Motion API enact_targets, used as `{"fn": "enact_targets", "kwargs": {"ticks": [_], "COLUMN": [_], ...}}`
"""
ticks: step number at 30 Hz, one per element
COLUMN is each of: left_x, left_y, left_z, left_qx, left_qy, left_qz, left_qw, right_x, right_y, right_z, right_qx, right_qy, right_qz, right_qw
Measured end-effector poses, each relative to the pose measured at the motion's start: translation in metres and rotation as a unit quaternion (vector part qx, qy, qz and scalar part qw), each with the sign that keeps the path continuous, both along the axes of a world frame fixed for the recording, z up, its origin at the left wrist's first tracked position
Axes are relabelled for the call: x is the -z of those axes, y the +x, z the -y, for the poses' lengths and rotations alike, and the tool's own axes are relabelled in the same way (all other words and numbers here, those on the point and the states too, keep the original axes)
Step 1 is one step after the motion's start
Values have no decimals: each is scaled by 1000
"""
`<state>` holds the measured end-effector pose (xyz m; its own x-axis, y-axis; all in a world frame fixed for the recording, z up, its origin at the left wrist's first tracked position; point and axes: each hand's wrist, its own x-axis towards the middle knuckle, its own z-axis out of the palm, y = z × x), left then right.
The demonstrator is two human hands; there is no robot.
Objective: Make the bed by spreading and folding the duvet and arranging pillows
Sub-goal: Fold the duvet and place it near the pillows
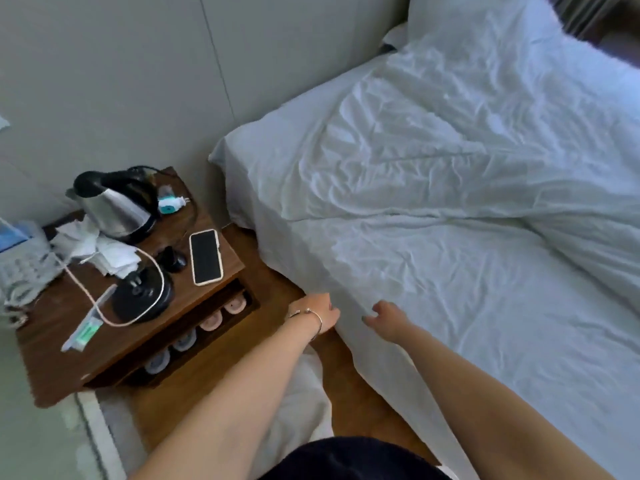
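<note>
Duvet [450, 278] is seen spread white and wrinkled across the bed, its left edge hanging down the side of the mattress toward the wooden floor [277, 271], while a thicker folded band lies across the far part, just short of a pillow [460, 19] at the headboard. Both hands are brought to that hanging edge near the middle of the bed's left side. The left hand [317, 315], with a bracelet at its wrist, is held against the draped edge; whether cloth is pinched by its fingers cannot be told, as they are turned away. The right hand [386, 320] is held just above the top surface with fingers loosely curled and released, nothing being grasped.

For the step to be done well, the edge is best taken in both hands, set apart, and drawn evenly outward and downward so that the wrinkles are pulled flat and the overhang is kept level along the side. Care is needed beside the table [214, 282], where a phone [205, 257] and a kettle [114, 202] could be caught by a swinging hem.
</note>
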<state>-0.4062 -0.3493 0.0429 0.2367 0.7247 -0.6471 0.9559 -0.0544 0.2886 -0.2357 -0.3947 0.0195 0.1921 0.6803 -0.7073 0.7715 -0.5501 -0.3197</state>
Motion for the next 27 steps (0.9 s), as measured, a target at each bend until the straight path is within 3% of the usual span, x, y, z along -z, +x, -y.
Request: {"fn": "enact_targets", "kwargs": {"ticks": [4, 7, 11, 15, 21, 23, 27], "left_x": [3, 2, 14, 45, 89, 88, 66], "left_y": [22, 37, 63, 96, 117, 125, 150], "left_z": [-139, -205, -277, -324, -380, -397, -439], "left_qx": [29, 23, 87, 193, 279, 263, 211], "left_qy": [12, -6, -14, -11, -10, 56, 92], "left_qz": [50, 106, 178, 91, 13, 50, 258], "left_qw": [998, 994, 980, 977, 960, 962, 938], "right_x": [-5, -16, -19, -2, 27, 29, 13], "right_y": [20, 27, 42, 63, 82, 89, 117], "right_z": [-106, -161, -234, -289, -323, -323, -329], "right_qx": [125, 196, 257, 262, 191, 186, 149], "right_qy": [21, 17, 48, 71, 42, 42, 43], "right_qz": [-12, -9, 2, 21, 20, 12, 64], "right_qw": [992, 980, 965, 962, 981, 982, 986]}}
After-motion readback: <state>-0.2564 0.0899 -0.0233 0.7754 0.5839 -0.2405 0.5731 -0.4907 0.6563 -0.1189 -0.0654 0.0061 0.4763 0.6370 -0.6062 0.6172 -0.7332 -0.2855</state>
